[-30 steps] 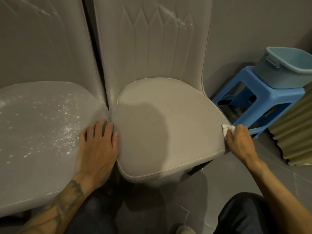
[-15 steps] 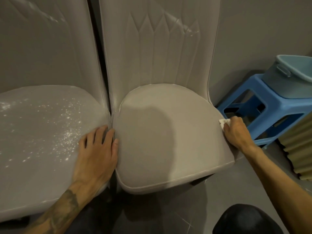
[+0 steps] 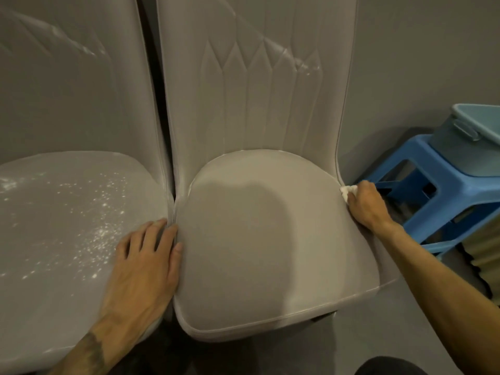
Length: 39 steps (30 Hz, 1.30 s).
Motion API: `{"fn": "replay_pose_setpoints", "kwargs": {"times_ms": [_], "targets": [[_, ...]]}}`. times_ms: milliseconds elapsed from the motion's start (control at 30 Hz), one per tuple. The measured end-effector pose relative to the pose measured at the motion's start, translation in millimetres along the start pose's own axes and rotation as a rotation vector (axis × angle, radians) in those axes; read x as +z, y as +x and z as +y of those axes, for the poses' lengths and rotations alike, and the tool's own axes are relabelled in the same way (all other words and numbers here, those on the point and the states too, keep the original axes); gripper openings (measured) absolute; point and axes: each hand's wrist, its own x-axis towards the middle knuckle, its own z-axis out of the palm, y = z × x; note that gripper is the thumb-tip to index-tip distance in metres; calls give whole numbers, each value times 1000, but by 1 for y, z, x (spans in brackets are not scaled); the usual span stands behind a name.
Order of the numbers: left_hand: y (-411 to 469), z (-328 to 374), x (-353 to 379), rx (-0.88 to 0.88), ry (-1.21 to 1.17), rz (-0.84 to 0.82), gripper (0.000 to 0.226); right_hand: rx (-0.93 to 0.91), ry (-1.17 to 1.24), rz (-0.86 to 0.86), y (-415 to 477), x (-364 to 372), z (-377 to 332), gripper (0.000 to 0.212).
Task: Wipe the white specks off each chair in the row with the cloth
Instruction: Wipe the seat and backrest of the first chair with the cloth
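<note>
White specks [image 3: 104,235] cover the left chair [image 3: 54,307], where our left hand [image 3: 143,263] lies flat, holding nothing. The right chair [image 3: 257,253] looks clean; our right hand [image 3: 365,207], curled round the cloth [image 3: 347,190], has slid farther back along its right rim, so the left chair's next.

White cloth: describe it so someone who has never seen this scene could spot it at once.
Start at the right-hand pale grey padded chair, the one beside the blue plastic stool. At its seat's right edge, the right hand grips a small crumpled white cloth. It is the only solid white wad here, unlike the loose white specks scattered on the left chair's seat.
</note>
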Motion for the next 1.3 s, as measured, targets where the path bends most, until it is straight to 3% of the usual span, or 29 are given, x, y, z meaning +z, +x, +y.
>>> {"fn": "replay_pose_setpoints", "kwargs": {"times_ms": [300,533,667,767,933,1033,1167,1300], "targets": [[-1,-6,8,8,46,-34,55,-100,-59,20,-15,1,8,29],[0,-7,10,8,71,-19,54,-66,-53,101,27,17,-67,25],[-2,-7,9,23,103,-36,53,-270,-55,182,9,24,-67,19],[-2,-7,8,29,111,-53,56,-224,12,247,5,34,-67,18],[-1,-7,9,30,88,-20,56,-260,159,78,32,49,-115,21],[-1,-7,11,33,93,-12,56,-382,76,-5,51,55,-134,23],[-1,-8,12,37,94,16,54,-365,-187,139,47,60,-96,26],[0,-8,15,42,96,33,53,-288,-103,166,40,60,-90,16]]}}
